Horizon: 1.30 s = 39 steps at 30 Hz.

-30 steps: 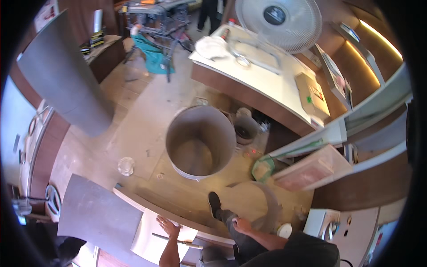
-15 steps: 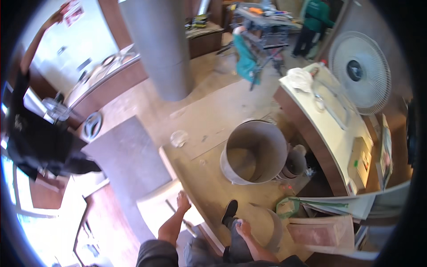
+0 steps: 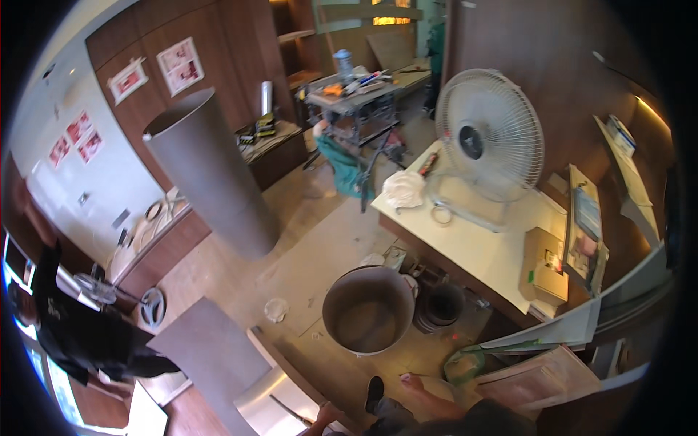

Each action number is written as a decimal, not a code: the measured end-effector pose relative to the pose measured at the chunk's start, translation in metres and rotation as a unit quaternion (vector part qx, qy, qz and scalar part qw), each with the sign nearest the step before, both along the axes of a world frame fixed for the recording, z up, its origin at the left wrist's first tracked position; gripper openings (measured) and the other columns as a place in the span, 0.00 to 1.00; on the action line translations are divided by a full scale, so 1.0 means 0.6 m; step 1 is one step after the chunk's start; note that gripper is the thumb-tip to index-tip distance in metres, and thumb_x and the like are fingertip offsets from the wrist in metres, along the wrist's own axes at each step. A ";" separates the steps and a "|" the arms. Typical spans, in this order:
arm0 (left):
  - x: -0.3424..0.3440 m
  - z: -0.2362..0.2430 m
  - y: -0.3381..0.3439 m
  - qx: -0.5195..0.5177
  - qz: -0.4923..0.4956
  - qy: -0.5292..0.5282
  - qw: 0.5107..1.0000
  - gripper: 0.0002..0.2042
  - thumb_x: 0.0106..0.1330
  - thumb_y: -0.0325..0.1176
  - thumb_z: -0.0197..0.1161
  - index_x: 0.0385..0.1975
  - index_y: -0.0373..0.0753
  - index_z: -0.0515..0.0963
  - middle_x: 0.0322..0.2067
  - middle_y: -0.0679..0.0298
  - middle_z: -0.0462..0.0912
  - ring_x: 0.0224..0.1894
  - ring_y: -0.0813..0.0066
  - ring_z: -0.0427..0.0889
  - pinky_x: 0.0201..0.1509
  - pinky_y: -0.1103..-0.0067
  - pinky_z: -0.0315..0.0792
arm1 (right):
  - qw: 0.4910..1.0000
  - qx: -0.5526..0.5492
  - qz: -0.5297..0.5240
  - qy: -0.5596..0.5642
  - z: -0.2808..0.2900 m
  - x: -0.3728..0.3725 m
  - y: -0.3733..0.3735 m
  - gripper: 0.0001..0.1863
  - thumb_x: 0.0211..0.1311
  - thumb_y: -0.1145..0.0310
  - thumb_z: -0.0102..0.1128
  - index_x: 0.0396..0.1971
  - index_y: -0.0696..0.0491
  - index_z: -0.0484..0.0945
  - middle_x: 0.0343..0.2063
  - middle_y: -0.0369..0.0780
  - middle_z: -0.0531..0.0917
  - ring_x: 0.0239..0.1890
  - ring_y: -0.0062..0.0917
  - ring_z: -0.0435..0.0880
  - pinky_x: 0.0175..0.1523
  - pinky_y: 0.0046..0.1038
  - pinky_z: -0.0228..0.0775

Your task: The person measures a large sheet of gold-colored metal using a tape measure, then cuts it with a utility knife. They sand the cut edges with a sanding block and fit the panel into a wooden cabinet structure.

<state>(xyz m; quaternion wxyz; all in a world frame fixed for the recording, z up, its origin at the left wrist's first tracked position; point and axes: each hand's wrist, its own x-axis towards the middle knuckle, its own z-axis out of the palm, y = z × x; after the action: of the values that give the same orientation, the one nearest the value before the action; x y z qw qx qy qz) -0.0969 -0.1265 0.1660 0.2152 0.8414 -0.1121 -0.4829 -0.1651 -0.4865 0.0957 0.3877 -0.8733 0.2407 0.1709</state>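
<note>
1. Grip's hard to call: left hand (image 3: pixel 327 416) is by the right end of the shiny cream curved panel (image 3: pixel 263 387), can't tell how closed or on what.
2. Right hand (image 3: pixel 413 383): right of the panel, too small to tell either.
3. Slim dark stick-like tool (image 3: pixel 287 409): lying on the panel.
4. Round grey-brown tub (image 3: pixel 368 312): beyond the panel, rightward.

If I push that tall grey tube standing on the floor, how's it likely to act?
The tall grey tube may tip if pushed near the top, being much taller than wide. It's probably light for its bulk, since the open top shows a hollow inside. Once down, its round wall would likely let it roll.
</note>
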 end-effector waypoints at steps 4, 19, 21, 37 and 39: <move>0.094 -0.009 0.025 -0.076 -0.044 -0.294 0.952 0.23 0.54 0.46 0.67 0.46 0.38 0.79 0.44 0.52 0.83 0.47 0.44 0.78 0.57 0.57 0.68 | 0.999 -0.032 0.009 -0.013 0.060 0.058 0.014 0.16 0.61 0.56 0.51 0.40 0.48 0.84 0.37 0.45 0.85 0.39 0.42 0.84 0.48 0.43 0.73; 0.376 0.097 -0.309 -0.230 -0.277 -0.123 0.925 0.32 0.58 0.37 0.70 0.58 0.22 0.68 0.52 0.39 0.76 0.52 0.57 0.79 0.55 0.73 0.73 | 0.827 -0.034 -0.558 -0.060 -0.149 -0.178 0.031 0.15 0.58 0.61 0.56 0.37 0.56 0.81 0.36 0.50 0.82 0.41 0.47 0.81 0.47 0.48 0.71; 0.405 0.154 -0.361 -0.238 -0.230 -0.065 0.941 0.32 0.60 0.33 0.69 0.60 0.21 0.65 0.52 0.42 0.77 0.54 0.62 0.78 0.56 0.74 0.72 | 0.795 0.044 -0.605 -0.009 -0.083 -0.141 0.075 0.17 0.56 0.61 0.56 0.40 0.55 0.82 0.42 0.51 0.83 0.47 0.48 0.81 0.51 0.46 0.72; 0.293 0.187 -0.347 -0.124 -0.540 0.103 0.826 0.29 0.65 0.40 0.63 0.59 0.25 0.68 0.51 0.45 0.79 0.52 0.62 0.79 0.56 0.72 0.71 | 0.678 0.095 -0.728 0.033 0.052 -0.202 0.360 0.22 0.59 0.54 0.49 0.42 0.54 0.81 0.45 0.51 0.82 0.48 0.47 0.81 0.49 0.46 0.73; 0.288 0.188 -0.313 -0.094 -0.572 0.105 0.808 0.27 0.66 0.40 0.61 0.57 0.23 0.69 0.50 0.44 0.80 0.52 0.62 0.80 0.56 0.72 0.71 | 0.662 0.062 -0.746 0.027 0.085 -0.217 0.407 0.22 0.59 0.55 0.49 0.45 0.54 0.80 0.47 0.50 0.81 0.49 0.45 0.80 0.51 0.45 0.72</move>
<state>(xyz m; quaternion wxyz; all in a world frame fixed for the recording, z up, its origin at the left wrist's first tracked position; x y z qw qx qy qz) 0.0759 -0.3141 0.2790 -0.0113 0.5452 -0.5947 -0.5907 -0.2955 -0.2420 0.1464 0.4319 -0.3703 0.8107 -0.1379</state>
